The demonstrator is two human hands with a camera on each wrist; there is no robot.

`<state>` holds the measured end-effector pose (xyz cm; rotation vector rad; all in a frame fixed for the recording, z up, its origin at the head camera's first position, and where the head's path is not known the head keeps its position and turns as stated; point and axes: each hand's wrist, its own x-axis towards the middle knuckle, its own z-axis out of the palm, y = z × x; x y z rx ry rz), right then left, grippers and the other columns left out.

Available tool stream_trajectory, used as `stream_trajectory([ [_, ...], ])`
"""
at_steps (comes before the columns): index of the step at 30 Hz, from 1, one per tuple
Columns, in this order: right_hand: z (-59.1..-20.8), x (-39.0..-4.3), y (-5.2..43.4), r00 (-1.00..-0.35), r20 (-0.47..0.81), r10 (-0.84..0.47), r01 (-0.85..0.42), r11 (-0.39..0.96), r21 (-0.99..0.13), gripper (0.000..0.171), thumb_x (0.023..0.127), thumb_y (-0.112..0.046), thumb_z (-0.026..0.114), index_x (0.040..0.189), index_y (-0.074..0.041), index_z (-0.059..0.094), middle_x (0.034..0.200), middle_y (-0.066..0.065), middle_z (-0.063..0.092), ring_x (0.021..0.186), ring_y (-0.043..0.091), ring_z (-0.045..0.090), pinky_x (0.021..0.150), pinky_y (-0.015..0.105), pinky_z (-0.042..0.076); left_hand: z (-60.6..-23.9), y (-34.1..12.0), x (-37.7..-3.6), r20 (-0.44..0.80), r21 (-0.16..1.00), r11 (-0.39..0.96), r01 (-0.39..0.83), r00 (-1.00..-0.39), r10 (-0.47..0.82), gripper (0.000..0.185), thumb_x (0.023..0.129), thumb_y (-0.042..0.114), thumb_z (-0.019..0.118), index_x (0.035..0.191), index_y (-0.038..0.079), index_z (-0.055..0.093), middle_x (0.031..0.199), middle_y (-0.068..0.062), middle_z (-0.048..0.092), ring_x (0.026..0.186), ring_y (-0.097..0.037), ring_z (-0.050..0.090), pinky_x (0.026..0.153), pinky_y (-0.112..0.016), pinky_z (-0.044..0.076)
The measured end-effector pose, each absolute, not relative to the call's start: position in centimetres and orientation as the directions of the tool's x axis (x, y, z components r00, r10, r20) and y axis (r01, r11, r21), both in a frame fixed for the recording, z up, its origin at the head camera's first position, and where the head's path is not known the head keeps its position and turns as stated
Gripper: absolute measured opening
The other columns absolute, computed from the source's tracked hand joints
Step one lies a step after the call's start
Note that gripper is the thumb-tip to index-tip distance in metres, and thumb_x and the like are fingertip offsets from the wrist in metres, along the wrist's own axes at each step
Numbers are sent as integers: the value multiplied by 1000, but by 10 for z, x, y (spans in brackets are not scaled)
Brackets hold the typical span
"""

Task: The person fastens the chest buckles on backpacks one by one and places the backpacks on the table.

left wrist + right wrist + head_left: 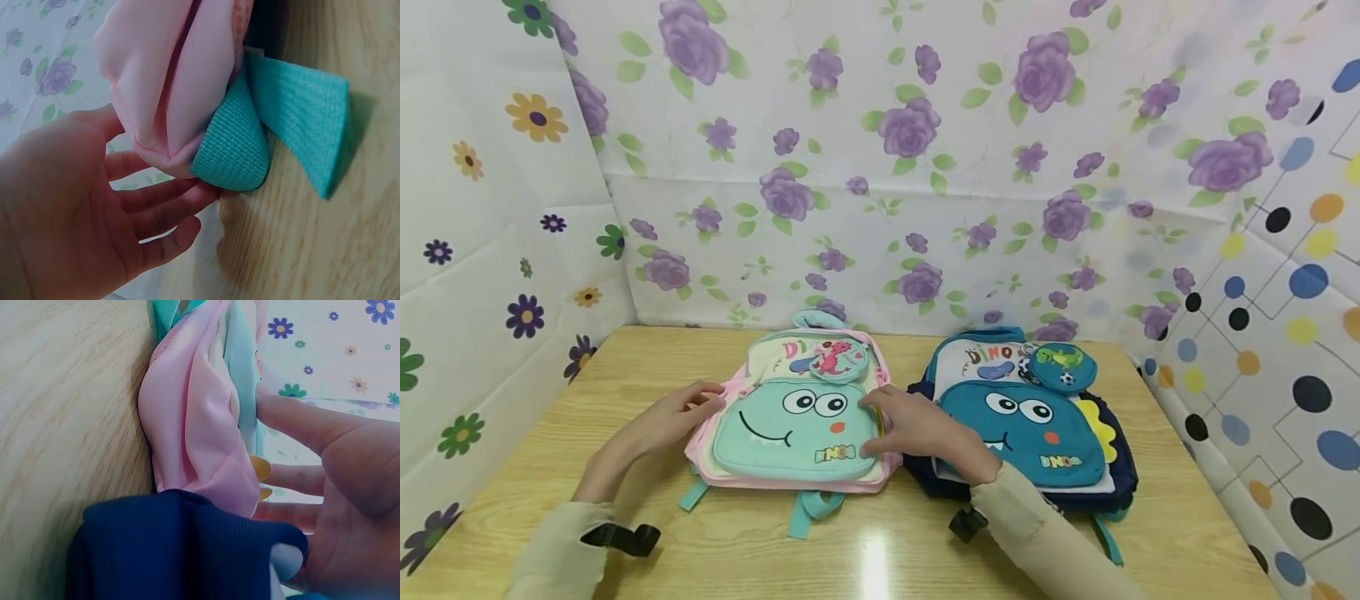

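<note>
A small pink and mint backpack (752,446) with a cartoon dinosaur face lies on its back on the table, front pocket upward. My left hand (672,417) is at its left side; in the left wrist view the fingers (165,209) are spread and relaxed beside the pink side panel (150,75) and a teal strap (234,137). On the other side, my right hand (917,425) reaches over the pocket's right edge, thumb (300,422) against the mint front and fingers fairly straight. Yellow spikes (261,469) show near those fingers.
A matching navy and teal backpack (1000,446) lies close on the right, under my right wrist. Both bags carry round dinosaur pouches, one pink-figured (838,360), one teal (1063,367). Flowered and dotted cloths (880,208) surround the wooden table (715,558) at back and sides.
</note>
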<state>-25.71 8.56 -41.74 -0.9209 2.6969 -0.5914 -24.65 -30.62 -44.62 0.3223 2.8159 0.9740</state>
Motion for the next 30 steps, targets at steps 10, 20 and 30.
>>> stream_trajectory([
  [10,-419,-256,79,-781,-131,-611,-510,744,-432,65,76,-47,74,131,-19,53,133,-1,49,110,12,51,96,35,41,-449,-302,-241,-86,645,753,130,-967,241,60,94,51,46,139,11,40,124,-17,53,101,-26,56,78,-35,46],
  [20,-422,-257,72,-795,-114,-596,-498,748,-438,67,77,-48,73,134,-20,50,135,-2,46,111,10,50,94,31,43,-434,-305,-243,-50,648,748,142,-972,228,61,94,50,48,138,8,42,121,-16,55,94,-22,57,71,-32,46],
  [30,-424,-257,63,-781,-92,-617,-517,723,-457,66,79,-45,72,134,-17,50,137,0,46,115,11,49,96,29,42,-426,-312,-243,-36,639,757,137,-977,208,62,93,49,50,139,8,41,124,-18,53,94,-23,56,70,-31,46],
])
